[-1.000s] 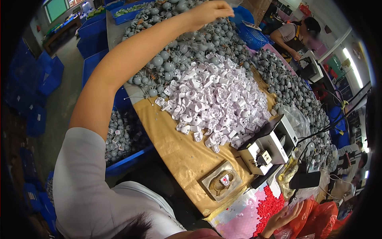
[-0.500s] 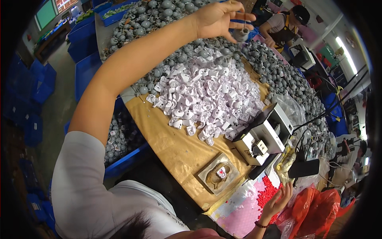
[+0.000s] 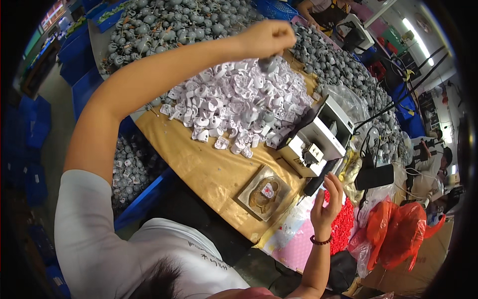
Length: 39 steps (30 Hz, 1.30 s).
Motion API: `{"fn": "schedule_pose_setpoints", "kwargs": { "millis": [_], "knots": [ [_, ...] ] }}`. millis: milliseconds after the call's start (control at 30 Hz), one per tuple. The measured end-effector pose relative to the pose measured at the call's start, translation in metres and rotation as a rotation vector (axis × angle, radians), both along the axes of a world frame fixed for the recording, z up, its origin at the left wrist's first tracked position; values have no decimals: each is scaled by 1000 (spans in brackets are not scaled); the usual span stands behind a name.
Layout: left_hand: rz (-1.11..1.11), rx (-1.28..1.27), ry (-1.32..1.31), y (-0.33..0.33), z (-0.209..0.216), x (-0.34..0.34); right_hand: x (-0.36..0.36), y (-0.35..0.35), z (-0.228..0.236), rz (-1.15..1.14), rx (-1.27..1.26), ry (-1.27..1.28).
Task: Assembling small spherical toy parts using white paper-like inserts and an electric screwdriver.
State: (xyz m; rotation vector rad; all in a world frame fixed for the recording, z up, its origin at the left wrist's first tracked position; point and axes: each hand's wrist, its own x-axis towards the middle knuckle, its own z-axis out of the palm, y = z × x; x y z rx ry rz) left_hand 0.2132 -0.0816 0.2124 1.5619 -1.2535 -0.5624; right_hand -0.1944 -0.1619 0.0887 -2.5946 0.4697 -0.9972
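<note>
A small grey rounded part (image 3: 267, 64) hangs from my left hand (image 3: 267, 37), just above the far edge of the heap of pale lilac-white moulded plastic pieces (image 3: 238, 104). My left fingers are curled together and pinch the top of that grey part, so it dangles beneath my knuckles over the heap.

The heap lies on a tan cardboard-covered worktable (image 3: 199, 169). Beyond the heap, further from me, a wide mass of grey round parts with short stems (image 3: 169, 22) covers the table. Right of the heap, touching its edge, stands a small white and black bench machine (image 3: 318, 137). Nearer to me than the heap sits a square beige fixture plate with a round recess (image 3: 264, 193).

My right hand (image 3: 326, 204) floats well apart from the heap, past the fixture plate, fingers loosely spread and slightly bent, holding nothing. It hovers over a pile of small red pieces (image 3: 343, 226), beside orange-red plastic bags (image 3: 398, 234). Left of the heap, below the table edge, a blue plastic crate (image 3: 144, 199) holds more grey parts.
</note>
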Motion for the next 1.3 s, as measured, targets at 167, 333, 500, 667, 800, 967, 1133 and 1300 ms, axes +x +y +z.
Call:
{"fn": "schedule_pose_setpoints", "kwargs": {
  "millis": [167, 333, 500, 667, 800, 967, 1133, 1300],
  "knots": [
    [-138, -4, -493, 1, -11, -20, 21, 8, 0, 57, 14, -4],
    [-88, -94, -333, 12, -11, -34, 60, 20, 7, 178, -2, -42],
    [-197, -168, -281, 22, -7, -69, 115, 34, 24, 204, 20, -98],
    [-112, -248, -500, 31, -13, -73, 182, 23, -6, 58, -66, 49],
    [-25, -251, -561, 47, -22, -54, 202, 12, -32, -31, -59, 173],
    [59, -185, -565, 40, -70, -30, 205, 17, 2, 48, -54, -217],
    [114, -266, -497, 13, -90, -34, 193, 19, 9, 133, -225, -32],
    [118, -341, -425, -7, -90, -43, 173, 19, 32, 16, -254, -125]
  ]
}}
